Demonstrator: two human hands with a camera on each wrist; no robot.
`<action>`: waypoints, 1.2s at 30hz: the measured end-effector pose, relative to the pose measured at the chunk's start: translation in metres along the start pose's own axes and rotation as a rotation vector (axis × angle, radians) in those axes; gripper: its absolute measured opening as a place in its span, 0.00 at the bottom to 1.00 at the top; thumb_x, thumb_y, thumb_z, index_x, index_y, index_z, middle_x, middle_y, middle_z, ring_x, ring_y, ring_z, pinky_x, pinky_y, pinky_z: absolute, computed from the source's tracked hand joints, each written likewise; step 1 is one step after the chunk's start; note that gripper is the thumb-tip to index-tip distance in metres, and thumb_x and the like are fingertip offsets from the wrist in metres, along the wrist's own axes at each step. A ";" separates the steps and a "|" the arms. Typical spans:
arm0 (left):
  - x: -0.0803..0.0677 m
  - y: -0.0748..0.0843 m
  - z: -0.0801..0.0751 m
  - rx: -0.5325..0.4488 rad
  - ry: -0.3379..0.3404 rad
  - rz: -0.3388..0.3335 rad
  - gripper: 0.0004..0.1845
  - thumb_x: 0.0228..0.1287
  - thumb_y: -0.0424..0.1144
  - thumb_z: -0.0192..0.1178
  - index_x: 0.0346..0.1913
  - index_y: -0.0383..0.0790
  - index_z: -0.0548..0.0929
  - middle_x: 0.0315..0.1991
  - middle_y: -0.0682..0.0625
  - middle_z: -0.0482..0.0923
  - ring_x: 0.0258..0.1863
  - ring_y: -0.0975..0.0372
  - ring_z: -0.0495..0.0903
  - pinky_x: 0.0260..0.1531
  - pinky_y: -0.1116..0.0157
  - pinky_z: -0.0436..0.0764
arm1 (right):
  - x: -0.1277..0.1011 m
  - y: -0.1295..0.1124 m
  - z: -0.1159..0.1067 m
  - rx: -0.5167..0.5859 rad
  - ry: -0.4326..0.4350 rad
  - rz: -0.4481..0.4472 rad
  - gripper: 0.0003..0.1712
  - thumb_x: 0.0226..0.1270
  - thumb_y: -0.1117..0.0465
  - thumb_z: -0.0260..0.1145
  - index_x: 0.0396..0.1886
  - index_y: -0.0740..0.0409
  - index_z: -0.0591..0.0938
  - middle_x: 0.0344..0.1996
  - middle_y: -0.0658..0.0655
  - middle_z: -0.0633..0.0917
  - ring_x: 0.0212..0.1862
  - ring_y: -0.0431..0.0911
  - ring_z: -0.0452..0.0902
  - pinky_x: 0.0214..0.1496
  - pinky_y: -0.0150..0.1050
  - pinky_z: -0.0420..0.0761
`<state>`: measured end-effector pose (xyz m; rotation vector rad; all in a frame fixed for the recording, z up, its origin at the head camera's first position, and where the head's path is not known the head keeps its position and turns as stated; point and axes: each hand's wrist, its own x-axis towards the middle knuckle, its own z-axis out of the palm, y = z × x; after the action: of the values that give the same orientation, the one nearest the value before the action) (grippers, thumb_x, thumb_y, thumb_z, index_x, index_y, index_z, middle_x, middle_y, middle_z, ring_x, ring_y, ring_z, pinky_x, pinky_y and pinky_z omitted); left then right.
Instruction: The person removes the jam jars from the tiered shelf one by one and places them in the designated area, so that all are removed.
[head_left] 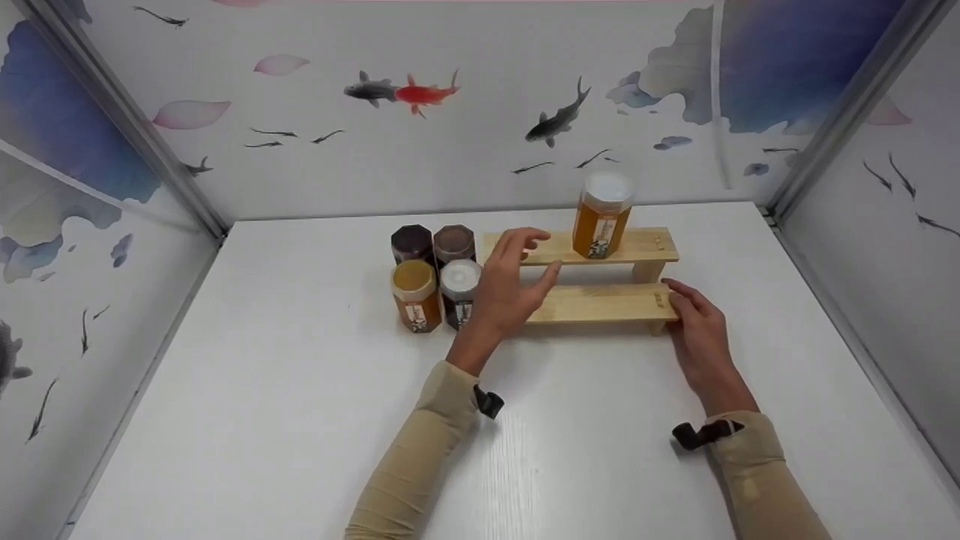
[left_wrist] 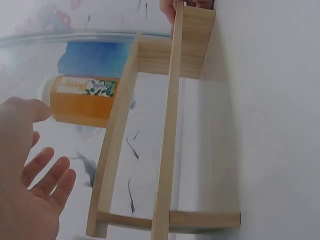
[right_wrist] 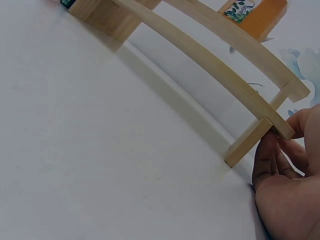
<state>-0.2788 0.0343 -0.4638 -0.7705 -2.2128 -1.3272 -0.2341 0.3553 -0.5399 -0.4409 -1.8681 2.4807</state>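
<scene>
bright, even light, soft shadows; wrist views slightly blurred, distorted.

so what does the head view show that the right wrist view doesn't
Only the head view shows the four jars grouped on the table left of the wooden shelf, and the left hand open above the shelf's left end. Only the right wrist view shows the right hand with its fingertips against the lower step's end, seen close. Both show the shelf and the honey jar on its upper step.

Honey jar [head_left: 602, 214] label printed, lettering too small to read
</scene>
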 end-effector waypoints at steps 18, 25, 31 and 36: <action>0.039 0.011 0.056 0.026 -0.063 -0.116 0.45 0.73 0.51 0.72 0.83 0.45 0.59 0.73 0.44 0.71 0.63 0.56 0.81 0.58 0.66 0.85 | -0.002 0.000 0.000 -0.014 -0.007 0.003 0.32 0.87 0.46 0.60 0.83 0.51 0.69 0.86 0.54 0.61 0.86 0.44 0.59 0.86 0.38 0.63; 0.049 0.016 0.065 0.029 -0.033 -0.078 0.55 0.71 0.50 0.74 0.89 0.54 0.48 0.82 0.45 0.63 0.77 0.55 0.73 0.72 0.53 0.81 | -0.002 0.001 0.001 -0.010 -0.011 0.003 0.31 0.87 0.47 0.59 0.82 0.51 0.70 0.85 0.54 0.62 0.84 0.43 0.61 0.84 0.37 0.65; 0.049 0.016 0.071 0.049 -0.007 -0.024 0.47 0.70 0.46 0.75 0.85 0.60 0.59 0.78 0.46 0.68 0.73 0.56 0.76 0.67 0.54 0.84 | -0.002 0.001 0.001 -0.017 -0.004 -0.008 0.31 0.87 0.48 0.59 0.82 0.52 0.69 0.85 0.54 0.63 0.84 0.43 0.62 0.84 0.36 0.67; 0.045 0.016 0.072 0.050 0.054 -0.001 0.44 0.69 0.45 0.76 0.82 0.57 0.64 0.72 0.48 0.73 0.69 0.58 0.79 0.65 0.59 0.85 | -0.001 0.000 0.001 -0.006 0.001 -0.022 0.32 0.87 0.49 0.60 0.81 0.55 0.70 0.84 0.55 0.64 0.83 0.44 0.62 0.83 0.35 0.68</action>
<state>-0.3078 0.1157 -0.4570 -0.7078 -2.1957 -1.2732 -0.2334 0.3538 -0.5396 -0.4193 -1.8700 2.4613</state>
